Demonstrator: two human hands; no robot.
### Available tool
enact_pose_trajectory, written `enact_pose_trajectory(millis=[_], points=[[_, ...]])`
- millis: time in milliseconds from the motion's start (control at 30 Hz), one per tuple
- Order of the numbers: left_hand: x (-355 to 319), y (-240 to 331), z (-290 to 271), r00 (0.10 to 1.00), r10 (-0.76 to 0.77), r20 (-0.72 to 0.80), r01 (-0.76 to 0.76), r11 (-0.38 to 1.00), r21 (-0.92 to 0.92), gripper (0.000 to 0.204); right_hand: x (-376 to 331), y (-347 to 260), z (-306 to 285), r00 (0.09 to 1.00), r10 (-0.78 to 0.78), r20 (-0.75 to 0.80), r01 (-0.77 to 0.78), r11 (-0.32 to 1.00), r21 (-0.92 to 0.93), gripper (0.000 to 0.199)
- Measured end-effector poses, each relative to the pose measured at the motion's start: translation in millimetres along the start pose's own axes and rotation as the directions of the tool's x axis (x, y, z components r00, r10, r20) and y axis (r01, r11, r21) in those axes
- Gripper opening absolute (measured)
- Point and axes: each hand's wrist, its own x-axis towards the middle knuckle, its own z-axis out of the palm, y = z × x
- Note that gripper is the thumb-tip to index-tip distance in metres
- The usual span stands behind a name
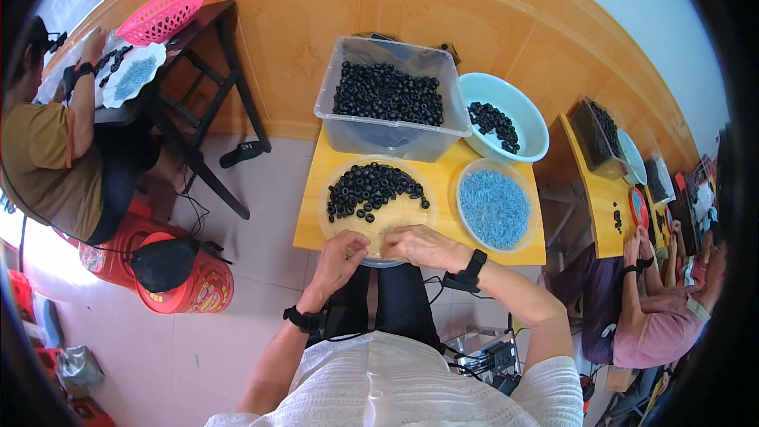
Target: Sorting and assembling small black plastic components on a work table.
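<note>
My left hand (341,259) is closed in a pinch at the near rim of a shallow, clear round tray (327,231). Facing it from the other side of that rim, my right hand (428,247) also has its fingers pressed together. Whatever the fingertips hold is too small or hidden to make out. Many small black ring-shaped parts (375,182) lie in the far half of the tray, with a few loose ones toward the middle. To the right of the tray, a clear round tub (531,228) holds a heap of small light-blue pieces (496,205).
Behind the tray, a big clear plastic box (387,136) and a pale-blue basin (535,141) hold more black parts on the yellow table (312,213). People work at a dark table (219,17) on the left and another yellow table (602,225) on the right. Red buckets (207,289) stand left.
</note>
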Motion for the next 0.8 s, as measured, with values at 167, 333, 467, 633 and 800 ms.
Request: enact_pose_trajectory(millis=[167,333,467,633,800], points=[[-0.3,-2.4,-0.2,1.000,-0.018,-0.008,0.018,0.999,-0.034,0.015,3.5,3.3,-2.6,0.998,-0.052,0.042,0.055,0.996,-0.077,0.008],[0.9,-6.7,2.3,1.000,-0.021,-0.019,0.019,0.997,-0.069,0.015,2.5,1.4,-4.1,0.997,-0.074,0.033,0.078,0.984,-0.162,0.012],[-0.1,-1.6,1.8,0.999,-0.041,0.003,0.041,0.999,-0.028,0.014,2.0,3.8,-3.4,0.998,-0.042,0.041,0.051,0.972,-0.230,0.013],[-0.6,-3.5,2.5,0.999,-0.036,0.006,0.036,0.999,-0.023,0.013,0.7,2.3,2.1,1.000,0.005,-0.011,-0.007,0.970,-0.242,0.013],[-0.7,-9.4,5.5,0.996,-0.061,-0.069,0.049,0.985,-0.166,0.011,1.5,-4.1,-1.1,0.985,0.171,-0.016,-0.172,0.972,-0.160,0.014]])
